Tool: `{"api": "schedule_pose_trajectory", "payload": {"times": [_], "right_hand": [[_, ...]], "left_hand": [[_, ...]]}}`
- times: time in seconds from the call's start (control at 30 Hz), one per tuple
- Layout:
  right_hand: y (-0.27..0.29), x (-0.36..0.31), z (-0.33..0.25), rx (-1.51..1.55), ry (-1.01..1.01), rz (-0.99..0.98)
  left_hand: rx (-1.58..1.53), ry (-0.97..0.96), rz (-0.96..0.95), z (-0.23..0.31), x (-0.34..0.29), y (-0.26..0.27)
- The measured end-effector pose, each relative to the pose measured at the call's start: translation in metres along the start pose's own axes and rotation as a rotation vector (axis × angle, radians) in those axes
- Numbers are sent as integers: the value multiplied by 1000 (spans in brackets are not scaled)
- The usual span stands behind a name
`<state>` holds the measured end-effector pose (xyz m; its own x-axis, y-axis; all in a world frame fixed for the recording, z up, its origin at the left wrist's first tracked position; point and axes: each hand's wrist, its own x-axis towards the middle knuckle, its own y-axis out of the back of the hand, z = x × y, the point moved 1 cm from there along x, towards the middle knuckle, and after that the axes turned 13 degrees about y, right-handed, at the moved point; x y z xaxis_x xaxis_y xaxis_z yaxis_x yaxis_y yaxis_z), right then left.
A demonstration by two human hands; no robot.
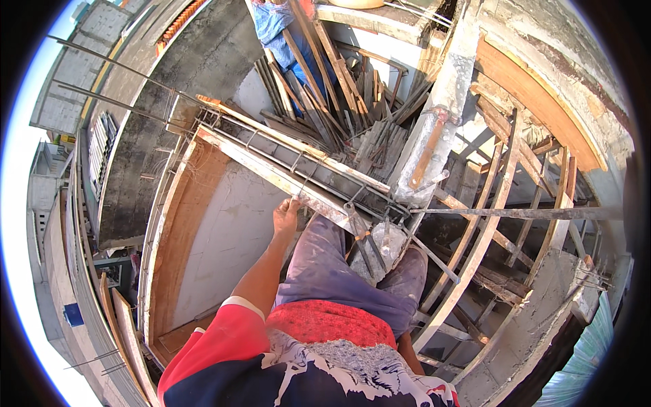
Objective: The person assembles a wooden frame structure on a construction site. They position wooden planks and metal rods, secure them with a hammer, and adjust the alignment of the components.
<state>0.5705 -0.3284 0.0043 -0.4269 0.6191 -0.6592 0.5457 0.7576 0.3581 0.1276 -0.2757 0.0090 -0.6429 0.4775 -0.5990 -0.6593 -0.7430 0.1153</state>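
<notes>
My left hand (286, 216) is closed, its fingers pinched together at the edge of a whitish formwork board (271, 178). A thin strand like wire shows just above the fingertips; whether they hold it I cannot tell. Behind the board runs a long rebar cage (298, 161) with stirrups, lying between two boards. A pair of pincers (363, 234) with dark handles rests between my knees, jaws toward the cage, over a rough concrete block (380, 249). Of my right arm only a bit of forearm (409, 353) shows beside my hip; the hand is hidden.
Loose timber strips (325, 95) lie heaped ahead beside a blue sheet (272, 24). To the right, a wooden lattice (498, 203) stands over a deep gap, with a metal bar (522, 214) crossing it. Rebar ends (108, 64) stick out at far left.
</notes>
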Motion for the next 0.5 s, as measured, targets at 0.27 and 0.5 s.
{"api": "schedule_pose_trajectory", "payload": {"times": [0.27,0.5], "right_hand": [[-5,-4,-1,-13,-5,-14],[-3,-4,-3,-22,-10,-12]], "left_hand": [[-58,-1,87,-25,8,-8],[-27,-56,11,-19,8,-5]]}}
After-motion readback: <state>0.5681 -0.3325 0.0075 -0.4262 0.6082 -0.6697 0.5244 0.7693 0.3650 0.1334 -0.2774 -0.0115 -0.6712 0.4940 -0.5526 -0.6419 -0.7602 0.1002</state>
